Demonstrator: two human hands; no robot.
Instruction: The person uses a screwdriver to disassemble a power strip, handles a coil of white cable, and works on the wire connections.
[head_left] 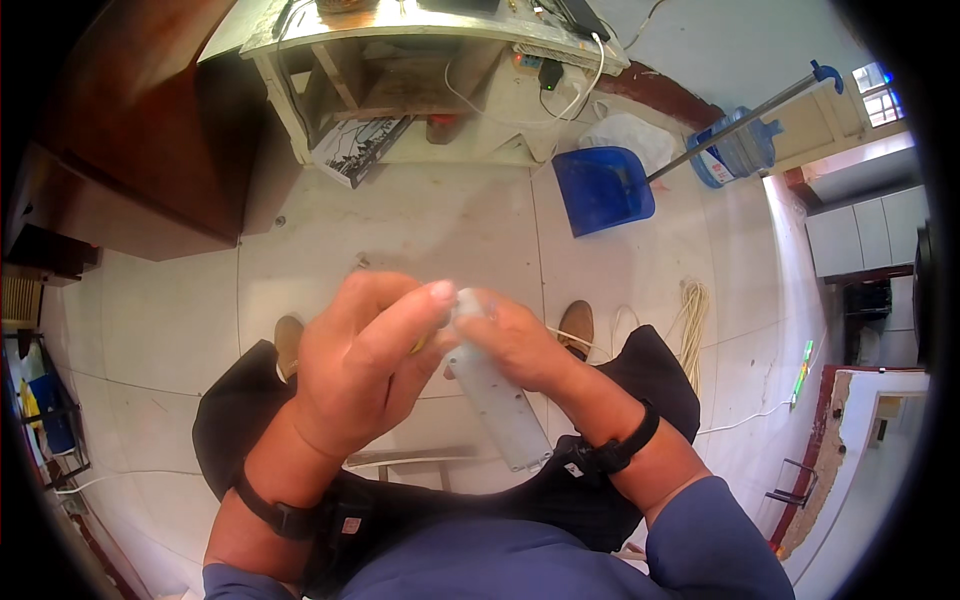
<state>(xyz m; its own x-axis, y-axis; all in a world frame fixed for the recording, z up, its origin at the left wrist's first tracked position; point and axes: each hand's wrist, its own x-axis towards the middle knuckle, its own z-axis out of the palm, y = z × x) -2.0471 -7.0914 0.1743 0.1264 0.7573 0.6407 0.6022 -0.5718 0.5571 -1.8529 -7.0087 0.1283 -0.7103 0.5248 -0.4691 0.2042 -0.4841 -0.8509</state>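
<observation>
My right hand (510, 340) is wrapped round the upper end of a long, pale grey plastic bar (500, 415). The bar resembles a power strip turned underside up, with small dark holes along it. It slants down toward my right thigh, above my lap. Beside that upper end, my left hand (365, 355) is closed, its thumb and fingers pinched together close to the bar. A speck of yellow shows between the left fingers; what it belongs to is hidden.
A blue dustpan (605, 190) with a long handle lies ahead on the tiled floor, near a large water bottle (735, 145). A white desk (430, 150) with cables stands at the far side. Brown cabinet (150, 150) at left; coiled pale cable (692, 320) at right.
</observation>
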